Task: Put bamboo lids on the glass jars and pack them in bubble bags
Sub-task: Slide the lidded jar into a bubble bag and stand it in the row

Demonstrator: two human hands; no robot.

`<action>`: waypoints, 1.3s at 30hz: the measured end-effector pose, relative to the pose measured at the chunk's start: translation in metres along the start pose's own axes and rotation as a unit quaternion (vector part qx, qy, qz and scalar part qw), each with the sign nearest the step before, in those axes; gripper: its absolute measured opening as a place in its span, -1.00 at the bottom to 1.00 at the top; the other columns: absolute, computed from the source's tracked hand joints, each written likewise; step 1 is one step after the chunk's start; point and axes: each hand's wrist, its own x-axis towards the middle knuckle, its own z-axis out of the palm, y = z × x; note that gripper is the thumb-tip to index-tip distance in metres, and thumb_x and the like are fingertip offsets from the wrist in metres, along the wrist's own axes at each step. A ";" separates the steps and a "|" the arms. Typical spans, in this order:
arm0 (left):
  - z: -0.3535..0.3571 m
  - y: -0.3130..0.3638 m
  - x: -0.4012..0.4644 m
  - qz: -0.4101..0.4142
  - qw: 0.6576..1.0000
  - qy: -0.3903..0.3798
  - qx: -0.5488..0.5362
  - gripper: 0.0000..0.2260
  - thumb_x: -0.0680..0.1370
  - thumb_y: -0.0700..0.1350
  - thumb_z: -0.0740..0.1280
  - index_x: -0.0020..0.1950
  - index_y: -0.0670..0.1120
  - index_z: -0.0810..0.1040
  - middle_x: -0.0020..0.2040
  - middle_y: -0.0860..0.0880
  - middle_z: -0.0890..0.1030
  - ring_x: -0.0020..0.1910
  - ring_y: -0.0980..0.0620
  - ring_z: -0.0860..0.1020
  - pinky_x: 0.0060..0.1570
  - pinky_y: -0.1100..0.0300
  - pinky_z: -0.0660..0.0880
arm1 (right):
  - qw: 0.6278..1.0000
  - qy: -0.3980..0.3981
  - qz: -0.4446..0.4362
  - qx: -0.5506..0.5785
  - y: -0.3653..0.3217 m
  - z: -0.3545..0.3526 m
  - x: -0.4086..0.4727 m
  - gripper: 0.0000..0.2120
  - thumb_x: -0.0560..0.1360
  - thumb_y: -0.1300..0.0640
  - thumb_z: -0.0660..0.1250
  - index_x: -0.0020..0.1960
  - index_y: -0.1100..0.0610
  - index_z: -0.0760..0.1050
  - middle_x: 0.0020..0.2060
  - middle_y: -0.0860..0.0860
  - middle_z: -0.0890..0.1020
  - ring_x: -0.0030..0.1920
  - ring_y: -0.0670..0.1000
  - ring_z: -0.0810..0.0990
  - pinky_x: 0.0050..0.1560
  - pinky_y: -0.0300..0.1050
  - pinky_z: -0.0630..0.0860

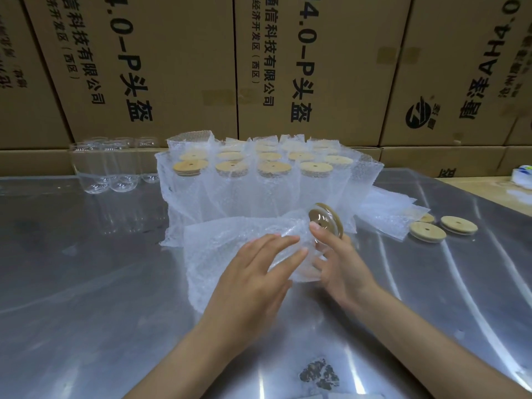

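Head view, right hand (342, 263) gripping lidded jar (322, 226), left hand (259, 272) spread on bubble bag (218, 249)

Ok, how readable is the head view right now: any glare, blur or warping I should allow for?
Head view: bright streaks of glare cross the steel table; the wide lens bows the cardboard boxes; the empty glass jars nearly vanish against the background; both hands look sharp.

A wall of stacked brown cardboard cartons (178, 67) fills the back, printed with large black Chinese characters and "4.0-P". A lower row of cartons (443, 159) runs along their base. In front lies a reflective stainless-steel table (86, 283), streaked with bright glare from overhead light, with a dark worn patch (319, 374) near its front edge.
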 end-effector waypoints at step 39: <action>-0.011 -0.024 0.000 -0.504 0.572 0.105 -0.639 -0.38 0.24 0.02 0.55 0.27 -0.01 0.50 0.05 -0.02 0.70 0.00 0.02 0.68 -0.19 0.21 0.60 | 0.997 -0.081 -0.008 -0.003 -0.006 -0.001 -0.002 -0.37 0.27 0.02 0.37 0.27 0.30 0.45 0.05 0.22 0.58 -0.03 0.14 0.63 -0.05 -0.03 0.60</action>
